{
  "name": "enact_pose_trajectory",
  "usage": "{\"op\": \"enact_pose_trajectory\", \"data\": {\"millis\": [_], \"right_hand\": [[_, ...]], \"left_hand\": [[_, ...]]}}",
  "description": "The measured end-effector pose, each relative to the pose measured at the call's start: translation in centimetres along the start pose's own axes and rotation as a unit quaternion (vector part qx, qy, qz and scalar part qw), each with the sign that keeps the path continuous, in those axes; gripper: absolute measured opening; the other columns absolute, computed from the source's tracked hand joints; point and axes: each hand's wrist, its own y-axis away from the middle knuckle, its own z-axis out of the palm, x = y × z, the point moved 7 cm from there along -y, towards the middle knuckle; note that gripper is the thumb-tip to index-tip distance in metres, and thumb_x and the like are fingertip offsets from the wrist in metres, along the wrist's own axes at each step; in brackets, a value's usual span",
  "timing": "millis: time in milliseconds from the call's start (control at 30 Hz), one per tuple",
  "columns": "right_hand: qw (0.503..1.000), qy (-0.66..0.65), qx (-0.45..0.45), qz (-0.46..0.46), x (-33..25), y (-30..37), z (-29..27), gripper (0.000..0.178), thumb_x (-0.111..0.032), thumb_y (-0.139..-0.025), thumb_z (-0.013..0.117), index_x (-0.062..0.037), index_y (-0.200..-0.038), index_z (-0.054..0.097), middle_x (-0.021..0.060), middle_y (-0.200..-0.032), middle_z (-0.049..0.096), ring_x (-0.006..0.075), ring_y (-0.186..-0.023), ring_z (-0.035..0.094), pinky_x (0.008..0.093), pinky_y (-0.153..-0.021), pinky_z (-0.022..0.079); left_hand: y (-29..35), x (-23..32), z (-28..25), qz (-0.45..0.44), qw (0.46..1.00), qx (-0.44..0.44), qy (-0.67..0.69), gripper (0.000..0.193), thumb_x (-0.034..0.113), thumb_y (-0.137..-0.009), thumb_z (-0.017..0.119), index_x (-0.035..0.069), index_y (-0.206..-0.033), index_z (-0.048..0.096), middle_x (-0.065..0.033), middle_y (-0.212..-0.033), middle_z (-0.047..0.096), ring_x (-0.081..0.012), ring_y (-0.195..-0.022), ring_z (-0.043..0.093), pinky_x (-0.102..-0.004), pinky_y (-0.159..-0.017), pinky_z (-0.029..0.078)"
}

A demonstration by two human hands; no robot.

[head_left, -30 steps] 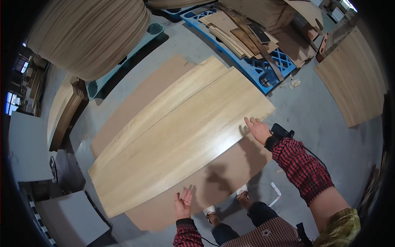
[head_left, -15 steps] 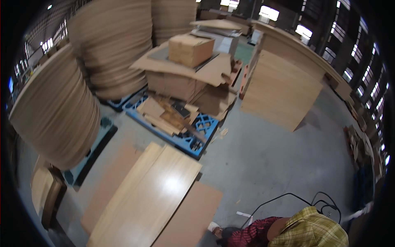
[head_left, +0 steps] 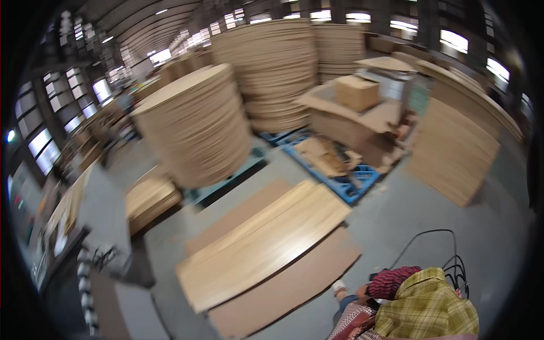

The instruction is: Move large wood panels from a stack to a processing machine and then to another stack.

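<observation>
Neither my left hand nor my right hand can be seen. A long pale wood panel (head_left: 272, 243) lies at an angle in the middle, over brown cardboard sheets (head_left: 309, 280) on the floor. Beside its right end, at the lower edge, is a person in a yellow plaid garment (head_left: 428, 306) and a dark red patterned sleeve (head_left: 394, 282). A foot (head_left: 340, 289) shows next to the cardboard. That person's hands are hidden.
Tall stacks of curved-edged boards (head_left: 192, 127) stand on pallets behind the panel. A blue pallet (head_left: 354, 192) carries scraps and cardboard, with a carton (head_left: 357, 93) on top. Wooden furniture (head_left: 453, 150) stands at right, near a black cable (head_left: 436, 230). Low boards (head_left: 150, 198) sit at left.
The view has swung left, so the panel, stacks and pallets now sit farther right. More of the workshop's left side shows, and the person's patterned lower clothing has come into view.
</observation>
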Motion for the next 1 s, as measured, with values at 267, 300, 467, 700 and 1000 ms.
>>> {"op": "enact_pose_trajectory", "data": {"millis": [267, 300, 467, 700, 1000], "right_hand": [[0.917, 0.11, -0.159, -0.349, -24.3, 2.1, -8.2, 0.032, -0.036, -0.068, 0.061, -0.0051, -0.074, 0.067, 0.0176, -0.073, 0.063, 0.0322, -0.068, 0.062, 0.0437, -0.061, 0.049], [0.899, 0.138, -0.158, -0.384, -27.3, 2.0, -9.3, 0.03, -0.035, -0.068, 0.062, -0.0057, -0.074, 0.067, 0.0172, -0.073, 0.064, 0.0319, -0.069, 0.062, 0.0438, -0.062, 0.049], [0.794, 0.288, -0.158, -0.511, -34.6, -0.5, -14.0, 0.019, -0.027, -0.067, 0.066, -0.009, -0.074, 0.068, 0.0149, -0.073, 0.064, 0.0304, -0.071, 0.062, 0.044, -0.064, 0.05], [0.866, 0.322, 0.001, -0.383, -51.1, -25.5, -13.3, 0.023, -0.032, -0.063, 0.065, -0.0101, -0.069, 0.063, 0.0112, -0.068, 0.061, 0.0311, -0.058, 0.058, 0.0455, -0.053, 0.047], [0.823, -0.159, -0.169, -0.519, -104.8, -14.7, -36.6, 0.026, -0.024, -0.081, 0.046, -0.002, -0.076, 0.059, 0.0087, -0.066, 0.059, 0.0176, -0.058, 0.059, 0.0318, -0.054, 0.048]], "left_hand": [[15.9, -5.0, -13.7, 0.097, 0.957, 0.194, 0.191, 0.041, 0.024, -0.093, 0.043, -0.007, -0.119, 0.041, -0.0155, -0.102, 0.056, -0.0295, -0.089, 0.056, -0.0418, -0.079, 0.049], [18.9, -6.4, -16.7, 0.107, 0.94, 0.238, 0.219, 0.041, 0.024, -0.093, 0.044, -0.007, -0.12, 0.041, -0.0156, -0.103, 0.056, -0.0296, -0.089, 0.056, -0.0419, -0.079, 0.049], [29.9, -11.5, -28.8, 0.145, 0.832, 0.423, 0.327, 0.041, 0.024, -0.093, 0.044, -0.006, -0.121, 0.04, -0.0158, -0.104, 0.055, -0.03, -0.09, 0.056, -0.0424, -0.08, 0.049], [35.5, -7.1, -40.8, 0.194, 0.747, 0.511, 0.378, 0.042, 0.024, -0.093, 0.044, -0.006, -0.122, 0.039, -0.0161, -0.105, 0.055, -0.0306, -0.092, 0.056, -0.043, -0.081, 0.049], [30.6, -9.5, -49.8, 0.189, 0.743, 0.486, 0.419, 0.03, 0.024, -0.089, 0.049, 0.002, -0.107, 0.056, -0.0137, -0.092, 0.063, -0.0281, -0.083, 0.062, -0.0398, -0.07, 0.051]]}}
